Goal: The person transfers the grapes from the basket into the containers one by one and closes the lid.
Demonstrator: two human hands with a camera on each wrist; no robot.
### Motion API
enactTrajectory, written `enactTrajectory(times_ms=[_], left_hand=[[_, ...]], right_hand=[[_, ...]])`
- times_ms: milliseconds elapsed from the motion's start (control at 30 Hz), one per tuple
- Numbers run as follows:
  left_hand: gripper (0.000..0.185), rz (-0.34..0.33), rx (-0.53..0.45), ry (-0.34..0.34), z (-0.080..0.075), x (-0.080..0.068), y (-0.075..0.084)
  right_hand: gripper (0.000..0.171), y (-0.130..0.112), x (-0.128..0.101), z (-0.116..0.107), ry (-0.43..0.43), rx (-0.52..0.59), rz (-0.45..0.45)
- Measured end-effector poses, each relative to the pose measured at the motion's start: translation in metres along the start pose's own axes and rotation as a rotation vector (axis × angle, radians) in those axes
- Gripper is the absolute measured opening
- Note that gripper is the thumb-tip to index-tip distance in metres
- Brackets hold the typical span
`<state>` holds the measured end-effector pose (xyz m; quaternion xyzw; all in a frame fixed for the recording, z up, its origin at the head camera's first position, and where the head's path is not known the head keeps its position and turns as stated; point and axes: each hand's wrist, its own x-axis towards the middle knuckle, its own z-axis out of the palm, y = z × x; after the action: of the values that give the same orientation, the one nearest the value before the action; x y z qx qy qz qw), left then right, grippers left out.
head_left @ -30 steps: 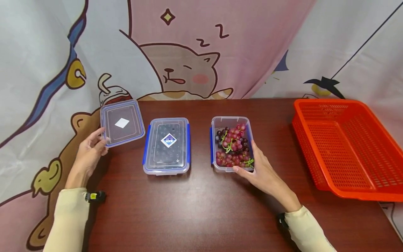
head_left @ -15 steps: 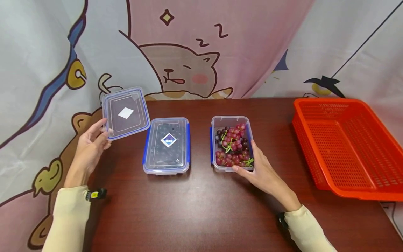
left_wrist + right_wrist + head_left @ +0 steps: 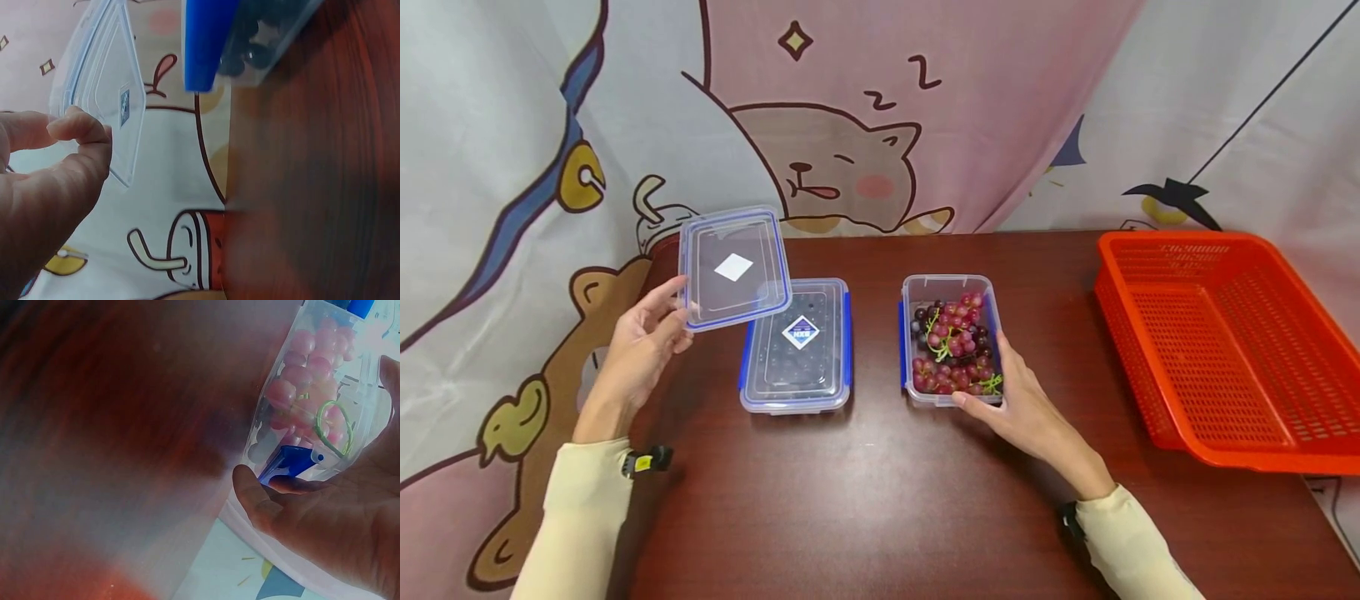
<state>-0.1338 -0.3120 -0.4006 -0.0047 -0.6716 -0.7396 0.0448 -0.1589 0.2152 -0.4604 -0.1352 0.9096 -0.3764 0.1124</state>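
Two clear plastic boxes, one loose lid, one red mesh basket (image 3: 1225, 350). My left hand (image 3: 643, 350) pinches the flat lid (image 3: 733, 268) in the air over the closed box (image 3: 796, 348). My right hand (image 3: 1022, 400) grips the grape box (image 3: 951, 340) on the wood table (image 3: 880, 500); right wrist view alone shows its blue clip (image 3: 290, 462).

curtain (image 3: 880, 108): "z z" | box label (image 3: 801, 332): unreadable
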Motion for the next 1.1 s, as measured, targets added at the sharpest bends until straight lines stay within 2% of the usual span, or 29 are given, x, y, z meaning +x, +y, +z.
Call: enactTrajectory(times_ms=[367,633,1000,1100], left_hand=[[0.059,-0.009,0.068,-0.040,0.034,0.003,0.005],[0.060,-0.042,0.118,-0.082,0.062,0.003,0.004],[0.057,-0.057,0.119,-0.137,0.096,0.010,-0.009],[0.058,-0.061,0.089,-0.154,0.104,0.009,-0.011]], right_hand=[[0.126,-0.003,-0.003,0.000,-0.009,0.006,0.010],[0.126,-0.004,-0.003,-0.002,-0.002,0.003,-0.009],[0.126,-0.005,-0.003,-0.002,-0.013,-0.007,0.008],[0.126,-0.005,-0.004,-0.002,-0.009,-0.010,0.007]])
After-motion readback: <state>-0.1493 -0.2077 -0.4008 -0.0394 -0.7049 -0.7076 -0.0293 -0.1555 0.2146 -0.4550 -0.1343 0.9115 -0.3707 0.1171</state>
